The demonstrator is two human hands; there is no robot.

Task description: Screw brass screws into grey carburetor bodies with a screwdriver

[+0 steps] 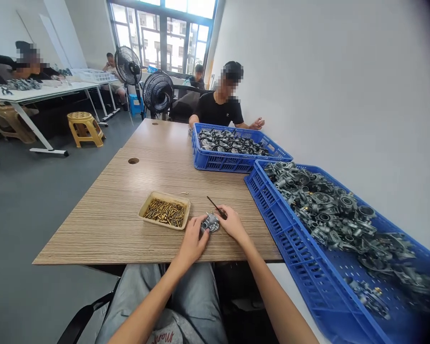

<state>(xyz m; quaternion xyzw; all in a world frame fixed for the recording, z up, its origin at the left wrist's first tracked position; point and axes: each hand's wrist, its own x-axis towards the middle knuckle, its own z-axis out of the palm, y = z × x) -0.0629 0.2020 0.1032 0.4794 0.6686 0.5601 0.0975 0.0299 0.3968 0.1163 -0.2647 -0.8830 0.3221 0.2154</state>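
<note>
My left hand (194, 239) is closed on a small grey cast-metal part (210, 223), which looks like a carburetor body, at the table's near side. My right hand (232, 221) is closed around a thin black rod-like tool (214, 204), its slim end pointing up and to the left, away from me. The fingers of this hand also lie against the right side of the casting. Left of my hands, a shallow beige tray (142, 215) holds a heap of small brass pieces (165, 211). A loose brass piece (185, 193) lies behind the tray.
A long blue crate (290, 243) of grey castings (318, 200) stands at my right. Behind it, another blue crate (218, 162) holds more metal parts, with a co-worker (220, 107) seated beyond. The wooden table (103, 224) has a round hole. Two fans (158, 93) stand farther back.
</note>
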